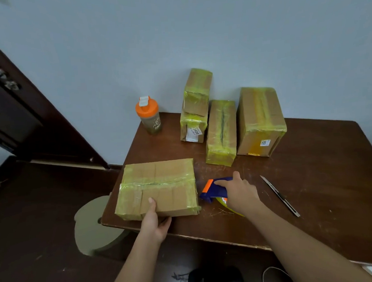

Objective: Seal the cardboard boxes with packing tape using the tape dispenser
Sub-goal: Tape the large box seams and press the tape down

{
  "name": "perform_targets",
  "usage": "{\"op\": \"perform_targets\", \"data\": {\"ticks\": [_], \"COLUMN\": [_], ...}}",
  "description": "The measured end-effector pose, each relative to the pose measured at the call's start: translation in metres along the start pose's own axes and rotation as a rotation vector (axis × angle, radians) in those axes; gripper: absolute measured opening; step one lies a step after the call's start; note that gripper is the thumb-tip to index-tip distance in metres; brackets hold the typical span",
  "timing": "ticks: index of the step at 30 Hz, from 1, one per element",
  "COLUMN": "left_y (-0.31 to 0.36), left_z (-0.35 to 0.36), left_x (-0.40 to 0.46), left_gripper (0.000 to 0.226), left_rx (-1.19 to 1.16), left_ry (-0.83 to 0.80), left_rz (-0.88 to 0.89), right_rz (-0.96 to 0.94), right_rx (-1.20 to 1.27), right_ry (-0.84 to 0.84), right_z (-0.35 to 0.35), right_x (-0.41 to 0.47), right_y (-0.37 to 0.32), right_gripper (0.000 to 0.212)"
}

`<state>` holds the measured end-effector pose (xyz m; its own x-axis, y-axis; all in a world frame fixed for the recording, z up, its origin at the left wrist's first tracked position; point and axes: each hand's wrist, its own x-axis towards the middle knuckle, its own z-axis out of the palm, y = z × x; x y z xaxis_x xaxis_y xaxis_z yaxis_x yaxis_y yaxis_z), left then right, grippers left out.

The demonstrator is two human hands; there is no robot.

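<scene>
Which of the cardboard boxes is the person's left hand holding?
The near box, lying flat at the table's front edge; the left hand grips it. The others stand back by the wall.

The right hand [239,194] covers most of the tape dispenser [214,189], hiding its roll. The left hand [155,222] has its fingers hidden beneath the near box [157,189]. The label [265,142] on the far right box [261,120] is too small to read.

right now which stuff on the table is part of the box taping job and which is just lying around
Part of the job:
- near box, held by the left hand
- tape dispenser, under the right hand
- four taped boxes at the back

Just lying about:
- orange-lidded bottle
- utility knife
- table
</scene>
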<state>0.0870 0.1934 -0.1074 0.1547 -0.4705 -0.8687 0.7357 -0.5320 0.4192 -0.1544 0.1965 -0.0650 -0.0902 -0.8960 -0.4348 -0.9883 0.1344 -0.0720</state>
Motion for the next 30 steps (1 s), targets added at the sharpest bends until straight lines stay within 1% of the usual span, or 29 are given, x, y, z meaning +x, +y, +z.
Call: {"op": "perform_targets", "data": {"ticks": [3, 6, 10, 16, 20, 23, 24, 26, 28, 30], "left_y": [-0.003, -0.003, -0.008, -0.039, -0.065, -0.075, -0.076, -0.075, -0.067, -0.058], "left_z": [0.000, 0.000, 0.004, 0.028, 0.035, 0.033, 0.031, 0.028, 0.025, 0.021], "left_x": [0.000, 0.003, 0.002, -0.012, -0.021, -0.027, -0.025, -0.027, -0.034, -0.039], "left_gripper": [0.075, 0.074, 0.073, 0.068, 0.063, 0.056, 0.054, 0.057, 0.064, 0.066], "left_rx": [0.018, 0.030, 0.040, 0.092, 0.101, 0.127, 0.156, 0.299, 0.538, 0.781], "left_ry": [-0.002, 0.010, 0.015, -0.027, -0.065, -0.084, -0.093, -0.108, -0.115, -0.117], "left_rz": [-0.002, 0.013, 0.023, -0.003, -0.045, -0.088, -0.115, -0.201, -0.282, -0.263], "right_rz": [0.013, 0.015, 0.044, 0.118, 0.104, 0.063, 0.042, -0.001, -0.038, -0.078], "right_rx": [0.002, -0.006, -0.027, 0.052, 0.091, 0.154, 0.178, 0.212, 0.230, 0.237], "right_ry": [-0.001, 0.020, 0.067, 0.189, 0.267, 0.293, 0.290, 0.276, 0.253, 0.223], "right_z": [0.001, -0.005, -0.020, -0.045, -0.058, -0.065, -0.066, -0.067, -0.068, -0.068], "right_x": [0.000, -0.002, -0.007, -0.019, -0.027, -0.029, -0.030, -0.030, -0.028, -0.026], "right_y": [-0.003, 0.004, 0.035, 0.071, 0.081, 0.084, 0.083, 0.078, 0.072, 0.063], "right_gripper": [0.067, 0.063, 0.059, 0.054, 0.053, 0.055, 0.056, 0.057, 0.059, 0.061]}}
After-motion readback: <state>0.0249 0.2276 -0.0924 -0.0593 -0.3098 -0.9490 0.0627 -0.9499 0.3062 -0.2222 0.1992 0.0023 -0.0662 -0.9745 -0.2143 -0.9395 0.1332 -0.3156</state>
